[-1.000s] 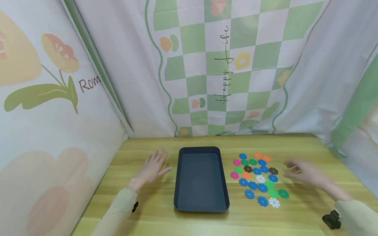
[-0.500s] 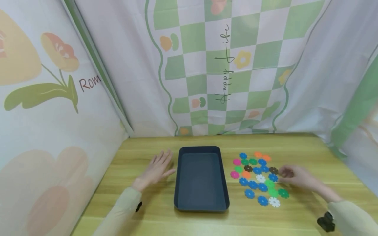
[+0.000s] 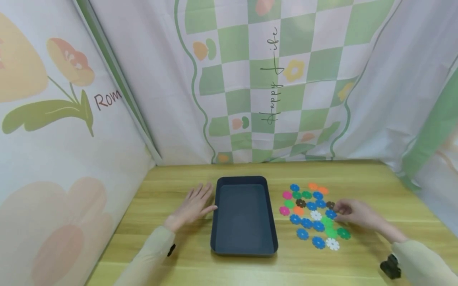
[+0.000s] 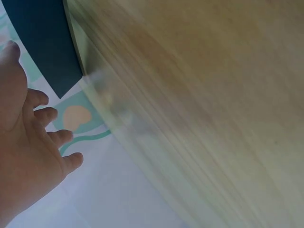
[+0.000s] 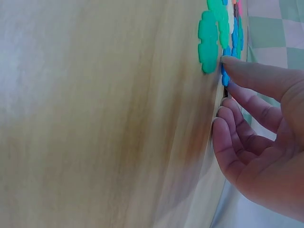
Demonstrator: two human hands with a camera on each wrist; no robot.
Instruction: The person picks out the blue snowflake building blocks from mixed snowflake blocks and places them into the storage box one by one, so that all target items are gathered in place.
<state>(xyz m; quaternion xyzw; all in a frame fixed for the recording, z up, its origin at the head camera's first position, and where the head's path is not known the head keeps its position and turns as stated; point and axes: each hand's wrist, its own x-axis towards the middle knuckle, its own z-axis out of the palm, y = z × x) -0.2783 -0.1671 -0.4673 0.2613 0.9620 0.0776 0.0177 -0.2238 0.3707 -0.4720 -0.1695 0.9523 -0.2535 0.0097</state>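
Note:
A dark blue-grey tray lies on the wooden table, its inside bare. My left hand is at its left side, fingers straight and spread, the thumb tip at the rim. In the left wrist view this hand is beside the tray's dark wall. To the tray's right lie several flower-shaped plastic discs in blue, green, orange, pink, brown and white. My right hand is at their right edge, thumb and index finger pinching a blue flower disc still on the table. A dark green disc lies near the thumb.
The wooden table carries the tray and discs. A patterned curtain hangs behind its far edge, and a printed curtain stands at the left. Neighbouring discs, such as a brown disc, lie close around the right fingers.
My right hand has moved left to the discs, and its thumb and index finger have come onto a blue one. My left hand has moved right, up to the tray's rim.

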